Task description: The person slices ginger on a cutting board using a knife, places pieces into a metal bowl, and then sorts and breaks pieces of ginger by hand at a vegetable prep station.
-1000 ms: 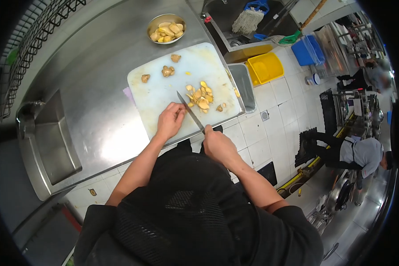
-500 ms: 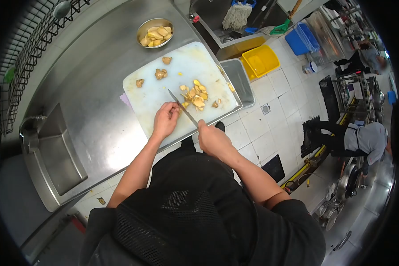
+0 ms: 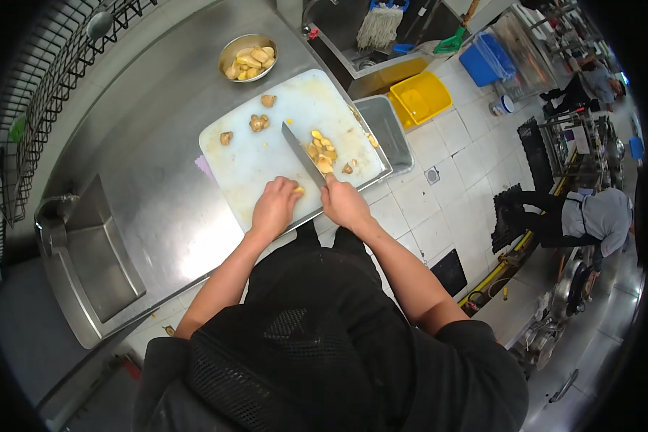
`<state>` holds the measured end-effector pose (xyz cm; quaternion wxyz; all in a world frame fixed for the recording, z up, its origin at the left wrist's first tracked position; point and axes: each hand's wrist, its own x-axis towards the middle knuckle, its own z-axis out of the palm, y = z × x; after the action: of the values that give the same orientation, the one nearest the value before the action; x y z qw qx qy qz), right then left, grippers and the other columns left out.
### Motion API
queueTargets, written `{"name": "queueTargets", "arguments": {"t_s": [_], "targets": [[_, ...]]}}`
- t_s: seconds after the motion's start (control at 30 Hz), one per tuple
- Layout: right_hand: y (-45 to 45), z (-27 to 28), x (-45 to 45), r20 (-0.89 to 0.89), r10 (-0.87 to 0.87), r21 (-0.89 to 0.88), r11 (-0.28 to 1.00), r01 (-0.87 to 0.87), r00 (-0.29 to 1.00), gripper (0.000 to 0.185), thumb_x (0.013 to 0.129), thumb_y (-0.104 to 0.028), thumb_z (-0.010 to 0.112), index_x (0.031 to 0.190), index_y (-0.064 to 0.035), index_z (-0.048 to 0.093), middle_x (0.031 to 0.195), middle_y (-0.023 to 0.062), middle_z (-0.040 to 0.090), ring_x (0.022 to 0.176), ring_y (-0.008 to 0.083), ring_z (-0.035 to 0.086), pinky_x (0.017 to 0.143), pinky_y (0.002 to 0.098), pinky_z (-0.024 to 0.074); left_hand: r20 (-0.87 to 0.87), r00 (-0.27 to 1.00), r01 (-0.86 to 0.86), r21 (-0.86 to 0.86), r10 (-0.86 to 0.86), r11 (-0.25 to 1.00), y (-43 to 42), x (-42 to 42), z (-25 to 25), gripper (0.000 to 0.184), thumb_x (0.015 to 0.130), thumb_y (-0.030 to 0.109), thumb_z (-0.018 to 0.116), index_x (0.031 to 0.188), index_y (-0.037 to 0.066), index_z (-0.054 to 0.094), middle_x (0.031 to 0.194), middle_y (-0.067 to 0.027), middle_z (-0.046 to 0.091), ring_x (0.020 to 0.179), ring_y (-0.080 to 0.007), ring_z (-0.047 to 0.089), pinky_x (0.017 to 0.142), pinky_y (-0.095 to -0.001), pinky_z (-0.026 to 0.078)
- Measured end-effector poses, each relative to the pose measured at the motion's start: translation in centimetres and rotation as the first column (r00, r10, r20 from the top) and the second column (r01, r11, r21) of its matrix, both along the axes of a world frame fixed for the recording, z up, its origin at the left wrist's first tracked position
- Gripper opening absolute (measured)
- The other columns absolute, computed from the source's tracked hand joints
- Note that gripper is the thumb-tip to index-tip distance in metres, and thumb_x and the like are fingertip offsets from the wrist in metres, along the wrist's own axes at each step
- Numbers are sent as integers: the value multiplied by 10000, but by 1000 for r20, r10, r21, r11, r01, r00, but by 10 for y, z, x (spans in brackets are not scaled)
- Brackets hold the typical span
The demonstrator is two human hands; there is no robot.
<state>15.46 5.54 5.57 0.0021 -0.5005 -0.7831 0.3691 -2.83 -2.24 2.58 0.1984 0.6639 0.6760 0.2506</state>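
Observation:
My right hand (image 3: 345,204) is closed around the handle of a kitchen knife (image 3: 302,153), whose blade points up and left over the white cutting board (image 3: 241,162). Beside the blade, on its right, lies a pile of ginger peelings and trimmings (image 3: 325,147), partly hidden by it. To the left of the knife, my left hand (image 3: 274,207) has its fingers closed on a small yellowish piece of ginger (image 3: 299,190) near the board's front edge. Knobbly unpeeled ginger pieces (image 3: 259,122) lie toward the far left of the board.
A metal bowl (image 3: 224,63) of peeled ginger stands behind the board on the steel counter (image 3: 147,158). A grey bin (image 3: 396,122) and a yellow tub (image 3: 421,99) are off the right edge. A small sink (image 3: 97,266) is at left. Two people work far right.
The knife has swung upright and shifted right, from beside my left fingers to against the peelings. My left hand has moved slightly toward me and right, apart from the blade.

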Motion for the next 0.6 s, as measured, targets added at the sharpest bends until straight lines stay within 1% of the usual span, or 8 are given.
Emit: {"name": "queueTargets", "arguments": {"t_s": [0.03,0.07,0.13,0.27,0.33,0.37,0.43,0.6], "targets": [[0,5,2,-1,-5,23,1000,5,1000,232,977,-178,538,1070,34,539,833,310,682,815,500,670,750,589,524,-18,999,39,-23,-39,999,-3,2,6,192,904,109,686,1088,55,675,1114,-102,626,1066,-311,593,916,-408,500],[1,9,3,-3,-11,48,999,11,1000,207,980,-172,543,1025,30,535,797,313,671,790,506,656,740,597,505,-18,999,37,-23,-38,999,-5,0,2,192,904,109,686,1088,55,675,1114,-102,626,1066,-311,593,916,-408,500],[1,16,6,-26,22,66,998,-20,999,195,982,-172,541,1010,21,533,776,299,669,772,502,654,726,595,505,-6,998,67,143,-67,987,-7,-9,-4,185,890,46,691,1074,48,678,1138,-113,628,1088,-311,592,908,-403,513],[-11,28,8,-82,79,103,992,-70,994,165,986,-167,533,970,-3,525,740,272,666,739,485,655,689,584,507,-28,1000,4,210,2,978,-13,-17,-7,181,880,22,698,1061,38,692,1158,-117,641,1101,-325,611,919,-409,521],[-13,23,8,-44,108,97,990,-103,993,155,977,-154,525,982,1,537,737,259,673,724,471,665,671,574,518,249,966,-100,140,63,985,-13,-15,-13,174,884,-7,674,1056,15,686,1137,-121,644,1098,-322,611,923,-401,515],[-14,19,8,-2,133,93,987,-132,991,152,968,-141,517,994,5,550,734,247,679,709,457,675,654,565,530,248,967,-99,140,62,985,-13,-15,-16,174,884,-7,674,1056,15,686,1137,-121,644,1098,-322,611,923,-401,515],[-19,14,10,-12,135,118,984,-132,991,148,972,-145,526,987,1,548,726,244,673,704,459,667,650,563,522,352,911,-262,89,216,961,-12,-12,-17,177,878,23,708,1050,-12,687,1125,-138,645,1075,-337,619,922,-398,512],[-34,24,11,9,192,161,968,-191,981,162,950,-131,552,1041,2,577,720,215,676,667,428,673,617,529,532,261,949,-227,172,178,959,-16,-2,-22,217,862,62,740,1056,-20,690,1121,-152,644,1082,-346,611,926,-409,509]]}}
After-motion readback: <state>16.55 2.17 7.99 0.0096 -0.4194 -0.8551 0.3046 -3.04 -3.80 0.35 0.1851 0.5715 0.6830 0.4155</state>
